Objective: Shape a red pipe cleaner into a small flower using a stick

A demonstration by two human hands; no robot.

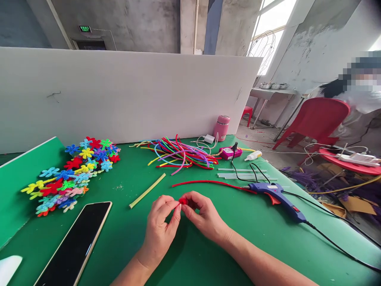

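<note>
Both hands meet over the green tabletop (125, 242). My left hand (160, 224) pinches the left side of a small red piece of pipe cleaner (183, 201), thumb against forefinger. On its other side my right hand (205, 216) grips the same piece; the fingers hide much of its shape. Just beyond the hands a long red pipe cleaner (205, 182) lies with its right end by the nozzle of a blue glue gun (275, 192). A pale yellow strip (147, 191) rests beyond my left hand.
Pipe-cleaner flowers (86, 163) are heaped at left, near a phone (76, 242). Loose pipe cleaners (181, 153), clear glue sticks (242, 175), a white bottle (253, 155) and a pink flask (222, 128) lie farther back. Black cords cross the right side. A person sits beyond a red chair (315, 119).
</note>
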